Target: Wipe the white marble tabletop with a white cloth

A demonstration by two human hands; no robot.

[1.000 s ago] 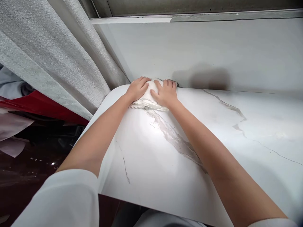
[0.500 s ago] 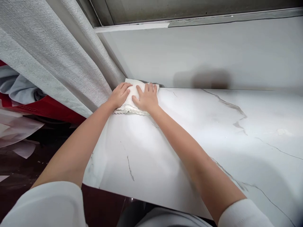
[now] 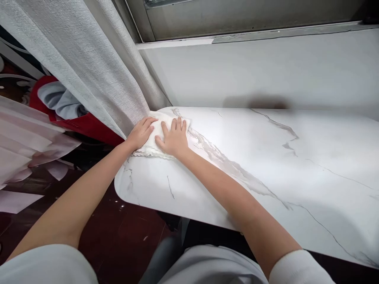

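A white cloth (image 3: 156, 138) with a ruffled near edge lies folded flat on the left end of a white marble-patterned table (image 3: 254, 150). My left hand (image 3: 141, 133) rests on the cloth's left side, fingers stretched forward. On its right part, my right hand (image 3: 174, 138) presses down with fingers spread. Neither hand curls around the cloth; both palms face down. Part of the cloth is covered by the hands.
A grey curtain (image 3: 97, 59) hangs against the table's left end. Behind the table stands a pale wall panel (image 3: 237, 71) below a metal frame. At left are a red bag (image 3: 97, 128) holding grey-blue fabric and pink sheer cloth (image 3: 26, 134), above a dark red floor (image 3: 118, 228).
Both hands and the cloth have come back from the wall toward me along the table's left end. The view has shifted, showing more of the rounded corner and floor.
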